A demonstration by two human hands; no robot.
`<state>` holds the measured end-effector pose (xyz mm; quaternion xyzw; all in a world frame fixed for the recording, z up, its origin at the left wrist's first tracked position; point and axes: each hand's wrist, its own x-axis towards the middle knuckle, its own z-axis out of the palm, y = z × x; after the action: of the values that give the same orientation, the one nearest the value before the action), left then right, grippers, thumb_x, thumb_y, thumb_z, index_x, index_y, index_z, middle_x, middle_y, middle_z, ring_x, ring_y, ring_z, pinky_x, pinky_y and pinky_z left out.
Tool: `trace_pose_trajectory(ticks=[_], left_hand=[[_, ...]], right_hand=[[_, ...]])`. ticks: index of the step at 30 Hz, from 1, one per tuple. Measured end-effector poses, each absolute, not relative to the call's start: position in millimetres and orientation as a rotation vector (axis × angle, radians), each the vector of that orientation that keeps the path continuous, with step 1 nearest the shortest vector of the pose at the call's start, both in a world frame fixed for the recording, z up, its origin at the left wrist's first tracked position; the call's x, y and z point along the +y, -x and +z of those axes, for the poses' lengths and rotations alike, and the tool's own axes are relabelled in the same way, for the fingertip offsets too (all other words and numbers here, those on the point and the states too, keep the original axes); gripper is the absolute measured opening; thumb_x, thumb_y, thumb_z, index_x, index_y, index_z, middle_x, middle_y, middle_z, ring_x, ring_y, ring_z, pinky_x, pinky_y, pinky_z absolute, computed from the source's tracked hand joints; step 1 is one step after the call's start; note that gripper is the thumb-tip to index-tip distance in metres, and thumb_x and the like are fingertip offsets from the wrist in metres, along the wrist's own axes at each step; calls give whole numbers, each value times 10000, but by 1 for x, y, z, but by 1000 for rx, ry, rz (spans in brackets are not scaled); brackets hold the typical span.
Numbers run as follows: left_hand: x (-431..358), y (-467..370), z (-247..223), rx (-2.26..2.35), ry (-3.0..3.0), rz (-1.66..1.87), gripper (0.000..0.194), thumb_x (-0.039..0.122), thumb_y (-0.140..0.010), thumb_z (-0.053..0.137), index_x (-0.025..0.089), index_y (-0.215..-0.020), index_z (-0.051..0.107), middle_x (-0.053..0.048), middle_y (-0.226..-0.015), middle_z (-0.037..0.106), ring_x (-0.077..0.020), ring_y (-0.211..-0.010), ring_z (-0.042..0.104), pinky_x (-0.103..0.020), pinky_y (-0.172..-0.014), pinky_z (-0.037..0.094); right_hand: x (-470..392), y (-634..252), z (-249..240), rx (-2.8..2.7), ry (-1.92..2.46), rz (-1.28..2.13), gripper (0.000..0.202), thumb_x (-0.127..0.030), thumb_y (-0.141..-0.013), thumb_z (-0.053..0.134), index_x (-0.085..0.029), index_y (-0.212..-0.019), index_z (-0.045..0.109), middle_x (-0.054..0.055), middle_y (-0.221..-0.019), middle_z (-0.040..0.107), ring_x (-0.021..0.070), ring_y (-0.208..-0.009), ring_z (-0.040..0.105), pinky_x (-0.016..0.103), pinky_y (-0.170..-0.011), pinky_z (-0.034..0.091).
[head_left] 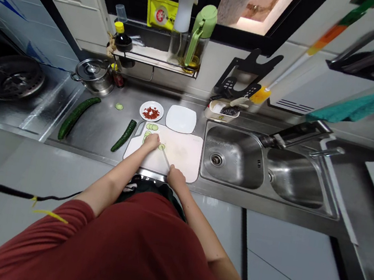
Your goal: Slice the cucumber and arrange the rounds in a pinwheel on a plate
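My right hand [176, 177] is wrapped round the handle of a kitchen knife [166, 158], its blade slanting up and left across the white cutting board [185, 151]. At the blade's tip lies a pale green cucumber slice [161, 147]. Over the board's left part, my left hand [152, 141] has its fingers curled closed; whatever is in them, if anything, is too small to tell. Several cucumber slices [152, 127] lie behind and beside that hand, some partly covered by it. A cut length of cucumber [124, 136] rests on the steel counter just left of the board.
A whole cucumber [76, 117] and a cut-off end [119, 106] lie further left. Behind the board stand a plate of chopped red pieces [143, 115] and a white square plate [181, 119]. The double sink [234, 154] is on the right, a lidded pot [93, 80] back left.
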<state>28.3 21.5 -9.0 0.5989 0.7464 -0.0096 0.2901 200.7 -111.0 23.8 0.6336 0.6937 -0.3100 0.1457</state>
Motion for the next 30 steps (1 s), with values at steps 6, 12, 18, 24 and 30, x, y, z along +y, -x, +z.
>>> trace_pose_trajectory(ticks=[6, 12, 18, 24, 30], left_hand=[[21, -28, -11, 1991, -1628, -20, 146, 291, -793, 636, 209, -910, 670, -89, -1060, 695, -214, -1022, 628, -279, -844, 466], [21, -27, -11, 1987, -1620, -22, 147, 283, -788, 642, 209, -913, 666, -87, -1070, 693, -209, -1030, 624, -272, -850, 462], [23, -29, -7, 1999, -1562, -35, 161, 284, -763, 674, 219, -910, 672, -88, -1078, 691, -221, -1041, 624, -276, -847, 465], [22, -29, -6, 1999, -1566, -26, 165, 278, -755, 688, 215, -906, 674, -87, -1074, 694, -217, -1040, 628, -270, -860, 461], [22, -29, -5, 1984, -1614, -30, 145, 264, -766, 673, 210, -901, 674, -90, -1067, 698, -217, -1041, 626, -271, -850, 461]], right_hand=[[-105, -196, 27, 2003, -1828, -889, 252, -120, -926, 373, -143, -1151, 486, 161, -1034, 658, 251, -969, 650, 313, -741, 464], [-104, -197, 32, 2014, -1824, -897, 257, -113, -929, 358, -144, -1150, 486, 165, -1035, 657, 247, -966, 652, 308, -734, 463], [-112, -200, 30, 2004, -1841, -883, 263, -123, -929, 354, -138, -1149, 497, 169, -1044, 661, 261, -977, 652, 326, -750, 467], [-113, -201, 28, 2019, -1842, -872, 262, -118, -923, 366, -143, -1148, 498, 160, -1037, 662, 249, -973, 653, 312, -750, 466], [-106, -197, 27, 2011, -1828, -900, 283, -108, -917, 362, -138, -1167, 492, 173, -1046, 656, 254, -972, 649, 325, -755, 469]])
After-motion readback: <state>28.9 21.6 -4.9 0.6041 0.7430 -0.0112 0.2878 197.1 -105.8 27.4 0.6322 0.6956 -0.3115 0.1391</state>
